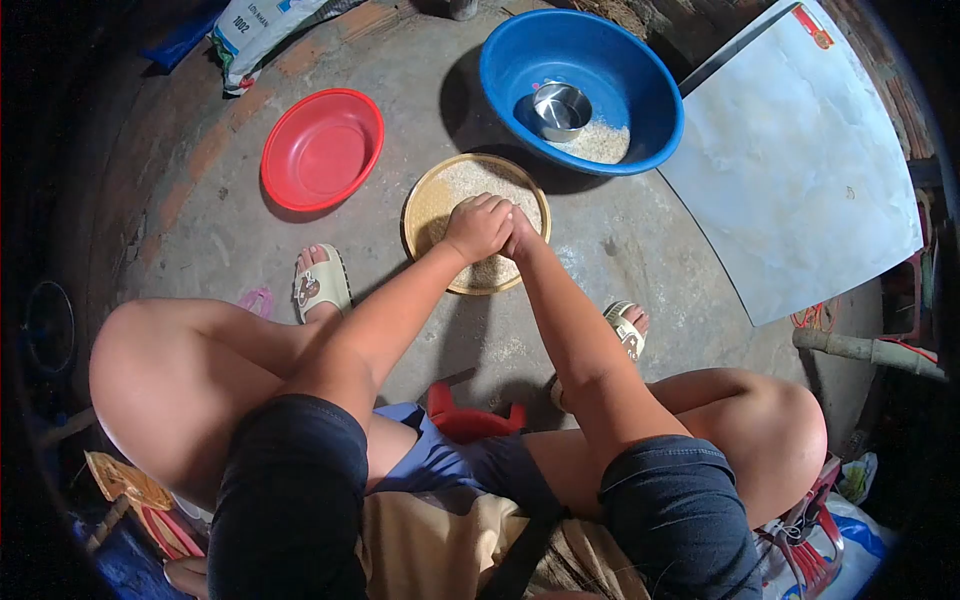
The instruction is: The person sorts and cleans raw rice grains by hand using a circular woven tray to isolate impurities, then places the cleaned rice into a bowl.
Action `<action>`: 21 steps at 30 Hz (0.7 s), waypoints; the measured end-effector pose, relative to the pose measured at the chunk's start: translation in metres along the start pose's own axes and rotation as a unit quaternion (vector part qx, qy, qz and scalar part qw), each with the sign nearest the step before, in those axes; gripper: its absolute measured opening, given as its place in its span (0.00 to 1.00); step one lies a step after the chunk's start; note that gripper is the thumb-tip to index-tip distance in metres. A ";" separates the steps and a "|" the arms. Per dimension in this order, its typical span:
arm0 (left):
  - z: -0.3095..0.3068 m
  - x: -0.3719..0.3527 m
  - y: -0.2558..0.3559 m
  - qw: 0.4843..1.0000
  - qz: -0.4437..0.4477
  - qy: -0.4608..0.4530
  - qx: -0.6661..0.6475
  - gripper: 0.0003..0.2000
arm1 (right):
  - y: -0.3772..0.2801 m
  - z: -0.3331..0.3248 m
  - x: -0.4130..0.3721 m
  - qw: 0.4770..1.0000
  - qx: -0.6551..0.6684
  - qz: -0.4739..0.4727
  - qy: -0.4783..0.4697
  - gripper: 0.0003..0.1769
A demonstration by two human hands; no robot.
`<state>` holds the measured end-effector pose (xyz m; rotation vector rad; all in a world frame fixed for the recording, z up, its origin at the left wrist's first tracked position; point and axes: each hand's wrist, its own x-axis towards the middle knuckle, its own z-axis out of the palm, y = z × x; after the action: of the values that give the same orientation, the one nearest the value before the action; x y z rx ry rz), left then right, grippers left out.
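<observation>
A round woven bamboo tray (412, 222) lies on the floor between my feet, with pale grain (482, 178) that looks like rice spread over it. Over the tray's middle, my left hand (480, 226) is closed, its fingers curled against my other hand. My right hand (519, 234) is pressed to it from the right, closed too and partly covered. Whatever may lie between the two palms is hidden. Beyond the tray to the right sits a large blue basin (500, 90), with a metal pot (562, 112) and more grain (602, 144) inside.
A red plastic basin (325, 150) stands at the left of the tray. A big pale sheet (800, 170) leans at the right, near a bamboo pole (870, 350). Printed sacks (262, 35) lie at the back left. A red stool (470, 420) shows beneath me.
</observation>
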<state>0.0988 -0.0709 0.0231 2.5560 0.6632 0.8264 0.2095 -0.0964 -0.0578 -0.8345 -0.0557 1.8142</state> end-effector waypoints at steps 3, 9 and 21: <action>-0.003 0.000 -0.004 0.999 0.024 0.022 0.034 0.06 | 0.001 0.018 -0.009 0.997 0.027 0.005 0.078 0.14; 0.007 -0.008 -0.023 0.993 -0.101 0.052 0.013 0.08 | 0.000 -0.011 0.010 0.988 0.076 0.097 0.095 0.15; 0.011 -0.054 -0.048 0.956 -0.210 -0.139 0.152 0.24 | -0.051 0.072 0.014 0.986 0.076 0.106 0.104 0.23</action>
<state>0.0517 -0.0625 -0.0320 2.5715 1.2588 0.2288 0.2082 -0.0393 0.0103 -0.9449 0.3129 1.8909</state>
